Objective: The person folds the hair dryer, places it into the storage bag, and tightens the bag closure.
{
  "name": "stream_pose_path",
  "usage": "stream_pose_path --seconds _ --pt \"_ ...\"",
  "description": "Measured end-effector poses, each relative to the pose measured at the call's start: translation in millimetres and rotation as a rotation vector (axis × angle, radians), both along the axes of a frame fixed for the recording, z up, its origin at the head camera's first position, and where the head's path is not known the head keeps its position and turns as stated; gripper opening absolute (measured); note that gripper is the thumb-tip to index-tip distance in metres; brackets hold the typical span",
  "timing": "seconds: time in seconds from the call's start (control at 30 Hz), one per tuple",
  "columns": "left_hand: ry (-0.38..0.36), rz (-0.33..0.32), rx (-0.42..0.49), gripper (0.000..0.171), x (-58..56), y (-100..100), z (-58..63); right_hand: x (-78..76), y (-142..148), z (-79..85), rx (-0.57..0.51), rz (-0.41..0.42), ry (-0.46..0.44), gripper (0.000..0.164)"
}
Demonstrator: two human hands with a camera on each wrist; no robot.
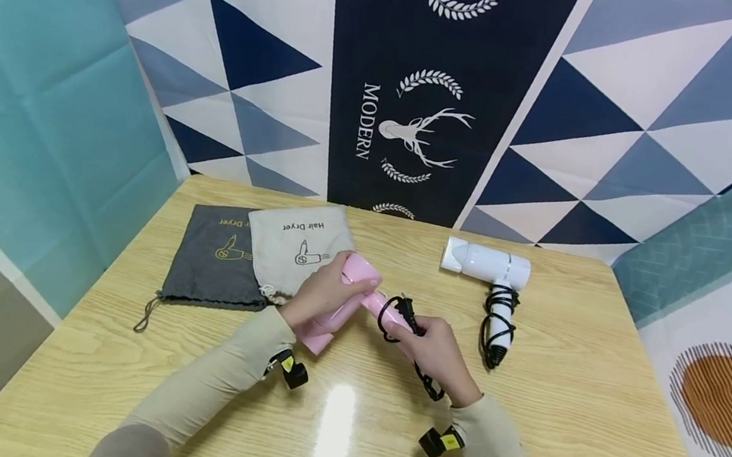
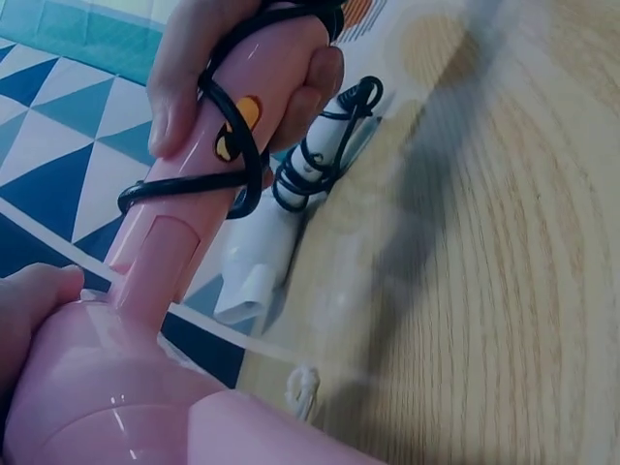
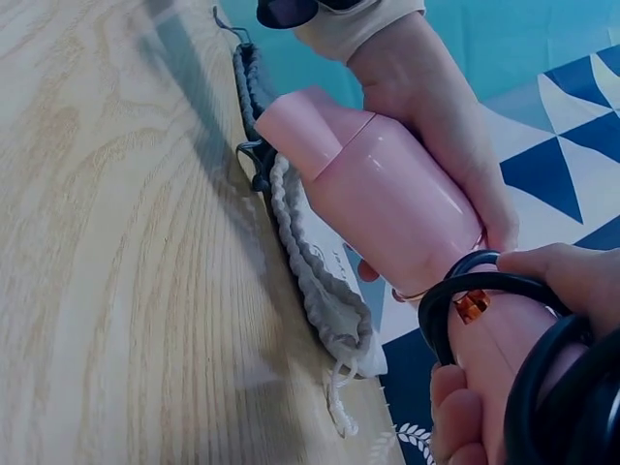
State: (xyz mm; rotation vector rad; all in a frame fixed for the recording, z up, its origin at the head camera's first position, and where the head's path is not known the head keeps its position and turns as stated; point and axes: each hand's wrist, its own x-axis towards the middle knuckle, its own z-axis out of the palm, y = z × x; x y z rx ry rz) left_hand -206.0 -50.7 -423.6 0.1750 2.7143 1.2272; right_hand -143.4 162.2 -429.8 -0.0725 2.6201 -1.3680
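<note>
Table (image 1: 567, 375) fills most of my head feed. Two bags near its far left: dark bag (image 1: 204, 258), with pale bag (image 1: 296, 243) overlapping it. Both lie flat; I judge nothing inside either, and neither dryer is bagged.

White dryer (image 1: 481, 261) lies far right, well apart from the hands, black cord wound round its handle. That one looks finished as to cord.

Pink dryer (image 3: 397, 213) is the piece in work: held up over the table, in front of the pale bag, handle angled off the body.

Left hand (image 1: 324, 288) is curled round the body by the joint. Right hand (image 1: 436, 351) is closed about the handle and takes in some of the cord (image 2: 184, 185) with it; I see no gap in either grasp.

Cord loops round the pink handle are loose. Plug (image 1: 405, 308) sticks up free near the right hand. I'd put this at partway: cord looped on, but not snug; dryer in hand, not set down. Bag strings hang loose.
</note>
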Motion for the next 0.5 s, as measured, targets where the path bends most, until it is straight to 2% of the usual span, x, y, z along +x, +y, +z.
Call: stream_pose_path --seconds 0.23,0.5 --pt "0.007 0.061 0.024 0.086 3.5 4.1 -0.4 2.3 -1.4 1.5 0.003 -0.025 0.042 0.042" --pt "0.043 0.12 0.067 0.086 6.9 5.8 1.1 3.5 -7.4 -0.1 -0.022 -0.097 0.091 0.038"
